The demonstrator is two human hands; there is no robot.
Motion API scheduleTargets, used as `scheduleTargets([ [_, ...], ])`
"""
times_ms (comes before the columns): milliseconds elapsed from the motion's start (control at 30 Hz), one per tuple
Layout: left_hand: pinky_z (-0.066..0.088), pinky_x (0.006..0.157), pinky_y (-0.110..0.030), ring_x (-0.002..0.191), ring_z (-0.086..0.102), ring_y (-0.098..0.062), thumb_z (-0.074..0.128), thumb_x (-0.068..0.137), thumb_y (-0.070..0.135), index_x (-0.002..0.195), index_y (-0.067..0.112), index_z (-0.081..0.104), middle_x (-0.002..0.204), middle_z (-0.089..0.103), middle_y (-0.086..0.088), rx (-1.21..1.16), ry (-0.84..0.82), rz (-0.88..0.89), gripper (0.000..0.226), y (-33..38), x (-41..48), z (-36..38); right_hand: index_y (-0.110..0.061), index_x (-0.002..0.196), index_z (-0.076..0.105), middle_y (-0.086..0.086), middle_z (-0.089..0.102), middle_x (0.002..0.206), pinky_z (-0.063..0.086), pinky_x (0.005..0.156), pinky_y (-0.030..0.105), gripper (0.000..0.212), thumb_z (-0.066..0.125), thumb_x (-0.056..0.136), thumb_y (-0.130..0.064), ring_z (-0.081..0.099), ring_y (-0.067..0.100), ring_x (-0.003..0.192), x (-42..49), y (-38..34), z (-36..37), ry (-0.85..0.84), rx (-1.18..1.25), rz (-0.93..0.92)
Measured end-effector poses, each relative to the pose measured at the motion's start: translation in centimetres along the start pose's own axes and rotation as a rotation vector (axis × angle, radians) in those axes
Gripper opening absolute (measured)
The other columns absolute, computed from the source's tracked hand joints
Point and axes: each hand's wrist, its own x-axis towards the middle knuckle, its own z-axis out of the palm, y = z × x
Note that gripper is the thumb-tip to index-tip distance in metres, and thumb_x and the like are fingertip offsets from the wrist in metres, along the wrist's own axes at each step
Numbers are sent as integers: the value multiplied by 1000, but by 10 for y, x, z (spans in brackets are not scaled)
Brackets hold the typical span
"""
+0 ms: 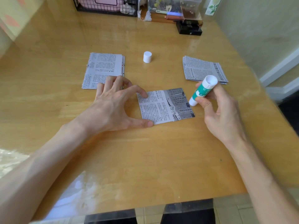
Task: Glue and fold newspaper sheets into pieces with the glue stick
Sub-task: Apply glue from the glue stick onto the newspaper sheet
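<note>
Centrally, on the wooden table (145,159), one folded newspaper sheet (163,109) is laid flat, text on its left part and a grey photograph on its right.

- Edges: the near table edge is seen along the bottom of the view. The right edge runs diagonally beside a pale wall. A wide band of table top lies between the sheet and the near edge, crossed by both forearms.
- Left hand (116,102): it is spread, with fingers extended. The index fingertip is pressed on the sheet's upper left corner and the thumb tip on its lower left corner. Nothing is gripped.
- Right hand (221,110): it is closed round the green-and-white glue stick (203,90), which is held tilted. The lower white end is held just beside the sheet's right edge. Contact with the paper cannot be told.
- White cap (147,57): it is stood upright, apart from the stick, beyond the sheet and between the two piles.
- Left newspaper pile (103,67): it is stacked beyond the left hand, its near corner partly covered by the fingers.
- Right newspaper pile (202,68): it is stacked near the right table edge, its near edge partly hidden behind the glue stick.
- Black wire basket (106,7): it is set at the far edge. A pink object and something crumpled and white are held in it.
- Clear plastic box (174,5): it is placed beside the basket. Small dark and yellow items are seen inside, too blurred to identify.
- Black block (189,29): it is set in front of the box.
</note>
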Motion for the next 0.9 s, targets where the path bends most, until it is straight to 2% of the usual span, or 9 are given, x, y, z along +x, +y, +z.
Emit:
scheduleTargets([
  [100,18,102,-31,121,25,-11,47,46,108,127,57,51,124,35,14,5,2,9,96,-1,1,0,-11,132,59,0,70,121,52,104,32,26,58,106,-5,69,16,115,1,-5,-2,65,204,-13],
  [233,17,100,-30,116,20,-6,44,48,108,125,59,53,122,34,15,-33,-12,24,92,-3,1,-2,-10,144,51,11,69,123,54,104,34,39,60,106,-7,70,19,116,3,-22,8,-22,355,-40],
  [333,18,99,-31,119,26,-10,40,69,96,121,61,59,120,38,14,-102,16,32,66,-7,3,-1,-9,139,51,6,72,117,55,99,30,39,64,103,-7,73,17,110,2,-36,23,-112,401,-51],
  [400,18,97,-30,124,30,-15,46,87,82,118,59,64,119,41,13,-113,61,33,43,-8,5,0,-6,132,52,-1,73,114,57,96,32,33,66,102,-7,74,17,109,0,-45,32,-163,425,-51],
  [467,17,95,-29,125,32,-17,59,90,68,116,57,67,119,43,12,-102,92,28,29,-6,5,3,-1,126,53,-5,73,113,57,94,31,28,67,101,-6,74,15,108,-1,-52,40,-199,425,-52],
  [533,18,92,-29,125,34,-19,68,87,65,108,59,64,118,46,11,-102,119,28,22,-4,5,5,3,122,52,-1,73,109,58,94,36,26,67,101,-6,74,16,106,-1,-60,46,-226,400,-72],
  [667,18,90,-29,124,35,-21,48,70,77,101,63,53,117,49,11,-147,131,16,34,-6,7,6,-2,114,52,1,75,100,56,88,45,19,65,103,-8,74,16,100,-2,-70,53,-273,302,-121],
  [833,18,91,-30,123,35,-22,45,68,79,113,49,68,117,47,12,-108,138,19,58,-10,9,9,-10,116,50,-1,71,98,53,81,46,15,61,106,-16,70,21,94,-4,-72,57,-332,162,-176],
  [900,19,91,-31,123,35,-21,44,67,81,112,52,66,118,46,12,-107,135,16,57,-10,9,9,-10,117,50,1,70,99,53,81,47,15,60,107,-14,69,24,95,-4,-72,56,-346,151,-179],
])
